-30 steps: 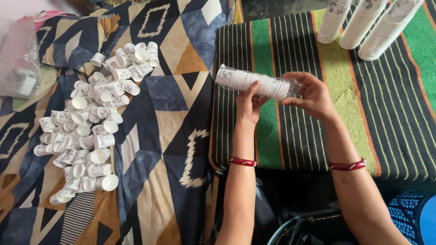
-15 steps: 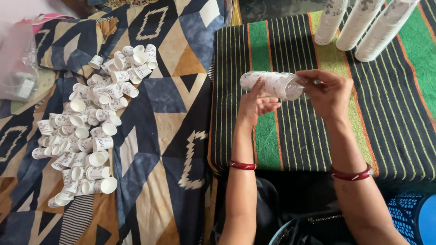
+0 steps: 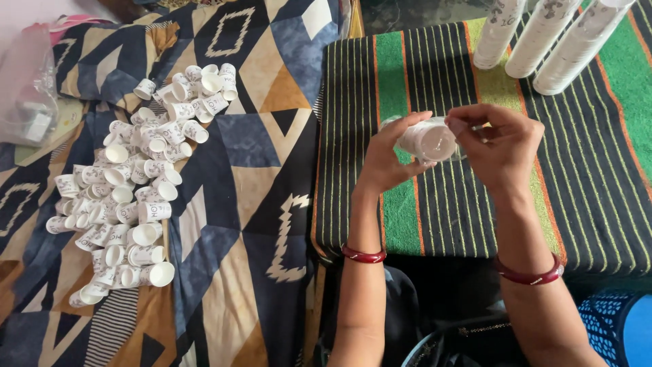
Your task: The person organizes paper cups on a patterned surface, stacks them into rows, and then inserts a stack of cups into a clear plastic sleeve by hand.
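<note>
I've got the stack of white paper cups [image 3: 429,141] up off the striped mat [image 3: 435,211], held between both hands, its end turned toward me so I mostly see the round base of the nearest cup. There seems to be a clear sleeve around it, can't be sure.

My left hand [image 3: 388,158] cups the stack from the left side & below, fingers curled around it, thumb on the near side, wrist bent up from the forearm w/ the red bangle [image 3: 363,255] lower down. My right hand [image 3: 499,143] is closed in a pinch at the stack's right edge, fingertips [image 3: 456,126] bunched on the rim or the wrap; I can't tell which.

To do this bit well, imo: keep the left grip firm but not crushing, since thin cups dent easily, and keep the stack level so nothing slides out the far end. Let the right fingertips do the fine work while the left only steadies.

Beyond my right hand, three long wrapped cup stacks [image 3: 540,37] lie on the mat, well apart from me. Far off to the left of my left hand, a heap of loose cups [image 3: 132,180] sits on the patterned blanket [image 3: 258,204], w/ a clear plastic bag [image 3: 30,95] past it.
</note>
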